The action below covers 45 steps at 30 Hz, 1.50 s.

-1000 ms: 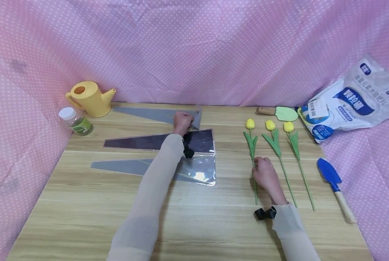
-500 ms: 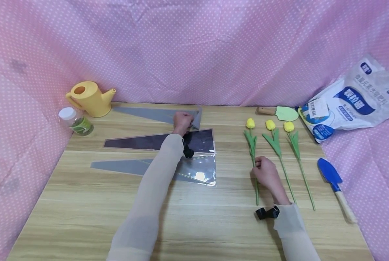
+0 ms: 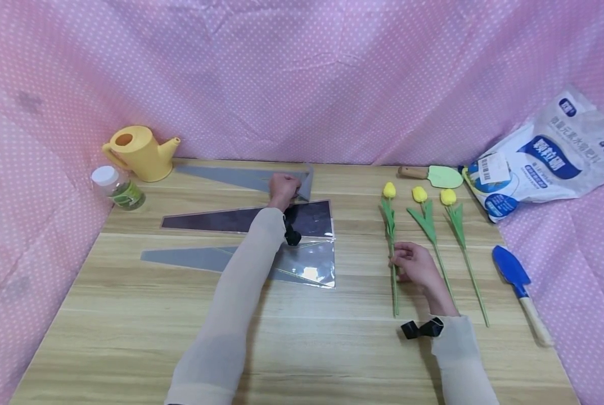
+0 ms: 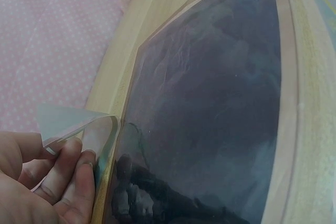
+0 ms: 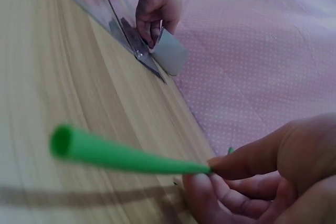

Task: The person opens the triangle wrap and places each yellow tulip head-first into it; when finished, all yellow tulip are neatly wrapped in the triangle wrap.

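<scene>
My left hand [image 3: 283,190] pinches the raised right edge of the back grey flower sleeve [image 3: 226,176]; in the left wrist view its clear film [image 4: 65,120] bends up beside the fingers. Just in front of that hand lies a dark flower sleeve [image 3: 211,220]. Thumb and fingers of my right hand [image 3: 417,265] pinch the green stem [image 5: 121,156] of the leftmost yellow tulip [image 3: 390,191]. That stem looks raised from the table in the right wrist view, with its cut end towards the camera. Two more yellow tulips [image 3: 426,220] lie to the right.
A third, grey-and-clear sleeve [image 3: 190,257] lies nearest me. At the back left stand a yellow watering can [image 3: 145,154] and a white-capped bottle [image 3: 122,191]. A green trowel [image 3: 445,176], a blue trowel [image 3: 512,267] and a white printed bag [image 3: 550,157] are on the right.
My right hand has rolled and shifted slightly, and the held tulip has turned with it, its stem end moving a little left and up. The left hand stays in place.
</scene>
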Tool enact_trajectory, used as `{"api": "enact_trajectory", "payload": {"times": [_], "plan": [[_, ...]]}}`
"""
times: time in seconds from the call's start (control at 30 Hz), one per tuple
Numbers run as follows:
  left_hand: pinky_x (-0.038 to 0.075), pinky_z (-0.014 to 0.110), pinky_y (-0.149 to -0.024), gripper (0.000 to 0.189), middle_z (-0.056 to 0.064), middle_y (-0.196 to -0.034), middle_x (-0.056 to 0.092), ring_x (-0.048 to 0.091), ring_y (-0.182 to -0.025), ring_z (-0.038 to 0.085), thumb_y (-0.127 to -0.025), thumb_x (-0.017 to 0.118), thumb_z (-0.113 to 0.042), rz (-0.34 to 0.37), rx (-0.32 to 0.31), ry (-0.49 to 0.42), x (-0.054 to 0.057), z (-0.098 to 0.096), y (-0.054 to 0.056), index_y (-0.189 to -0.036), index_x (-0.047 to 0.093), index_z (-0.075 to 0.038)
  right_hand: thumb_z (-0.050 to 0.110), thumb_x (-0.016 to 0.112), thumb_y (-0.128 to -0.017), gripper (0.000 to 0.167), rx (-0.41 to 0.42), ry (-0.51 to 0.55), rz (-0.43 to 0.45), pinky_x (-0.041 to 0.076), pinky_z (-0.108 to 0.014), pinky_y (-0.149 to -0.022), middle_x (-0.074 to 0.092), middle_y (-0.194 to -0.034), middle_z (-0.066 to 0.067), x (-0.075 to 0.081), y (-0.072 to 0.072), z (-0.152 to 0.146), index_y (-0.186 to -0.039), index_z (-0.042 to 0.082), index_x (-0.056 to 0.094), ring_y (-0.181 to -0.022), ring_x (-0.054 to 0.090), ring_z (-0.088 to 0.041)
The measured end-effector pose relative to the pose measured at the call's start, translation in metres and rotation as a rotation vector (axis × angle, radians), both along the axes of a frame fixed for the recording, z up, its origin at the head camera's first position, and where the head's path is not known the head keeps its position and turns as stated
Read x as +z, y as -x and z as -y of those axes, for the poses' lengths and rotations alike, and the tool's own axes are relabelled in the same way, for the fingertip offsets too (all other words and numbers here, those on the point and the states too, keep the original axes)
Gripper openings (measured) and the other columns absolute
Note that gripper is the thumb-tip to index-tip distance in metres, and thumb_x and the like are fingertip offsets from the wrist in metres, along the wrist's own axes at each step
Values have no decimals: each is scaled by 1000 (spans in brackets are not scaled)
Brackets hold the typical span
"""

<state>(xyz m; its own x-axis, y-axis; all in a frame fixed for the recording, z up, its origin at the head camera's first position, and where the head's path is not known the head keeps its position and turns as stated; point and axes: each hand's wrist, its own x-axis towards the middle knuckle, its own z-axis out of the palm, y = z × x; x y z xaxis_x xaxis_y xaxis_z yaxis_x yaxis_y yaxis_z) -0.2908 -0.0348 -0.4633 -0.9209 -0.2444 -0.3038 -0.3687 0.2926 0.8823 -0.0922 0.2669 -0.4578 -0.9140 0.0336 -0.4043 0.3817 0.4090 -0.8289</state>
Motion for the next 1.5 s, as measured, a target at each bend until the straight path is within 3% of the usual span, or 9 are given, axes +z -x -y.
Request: {"api": "enact_trajectory", "payload": {"times": [0.17, 0.37, 0.6, 0.9, 1.03, 1.27, 1.5], "plan": [[40, 29, -47, 13, 2, -68, 62, 54, -58, 17, -86, 66, -7, -8, 0, -1, 0, 0, 0, -87, 78, -3, 3, 51, -101, 53, -43, 160, 37, 59, -24, -63, 60, -114, -6, -2, 2, -1, -149, -10, 31, -81, 67, 1], [40, 30, -46, 13, 1, -68, 62, 54, -57, 16, -85, 66, -8, -5, 6, 25, -1, 0, 1, -87, 79, -4, 1, 48, -101, 47, -81, 345, 5, 60, -23, -67, 59, -100, 9, -4, 3, -2, -144, -8, 30, -84, 69, -1], [40, 30, -45, 12, 1, -64, 61, 54, -57, 18, -85, 66, -8, -10, 1, 16, -2, 1, 0, -84, 77, -4, -2, 47, -101, 34, -101, 594, -23, 60, -26, -67, 64, -96, 9, -6, 6, -2, -134, -2, 36, -88, 71, -7], [36, 31, -45, 13, 1, -60, 57, 50, -55, 18, -86, 64, -6, -22, -12, -6, -3, 2, 1, -78, 74, -3, 0, 45, -103, 46, -81, 775, 9, 60, -27, -71, 66, -100, 5, 0, 10, 2, -146, -1, 29, -95, 70, -9], [35, 32, -44, 14, 2, -60, 56, 49, -55, 20, -87, 64, -6, -20, -13, -17, -3, 2, 1, -76, 73, -3, -3, 44, -102, 35, -118, 871, 15, 60, -29, -73, 64, -99, 4, 4, 13, 7, -136, 6, 40, -94, 69, -12], [33, 33, -44, 17, 3, -58, 54, 47, -54, 22, -88, 63, -6, -14, -16, -40, -2, 3, 0, -72, 69, -4, -4, 45, -102, 25, -207, 971, -57, 61, -31, -74, 62, -91, 2, 6, 18, 14, -116, 15, 53, -87, 68, -15], [35, 32, -44, 15, 1, -58, 55, 49, -54, 20, -87, 64, -7, -20, -16, -28, -3, 3, 1, -74, 72, -4, -8, 41, -101, 24, -183, 1113, -196, 62, -36, -80, 63, -91, -2, 2, 22, 18, -114, 9, 51, -87, 69, -19]]}}
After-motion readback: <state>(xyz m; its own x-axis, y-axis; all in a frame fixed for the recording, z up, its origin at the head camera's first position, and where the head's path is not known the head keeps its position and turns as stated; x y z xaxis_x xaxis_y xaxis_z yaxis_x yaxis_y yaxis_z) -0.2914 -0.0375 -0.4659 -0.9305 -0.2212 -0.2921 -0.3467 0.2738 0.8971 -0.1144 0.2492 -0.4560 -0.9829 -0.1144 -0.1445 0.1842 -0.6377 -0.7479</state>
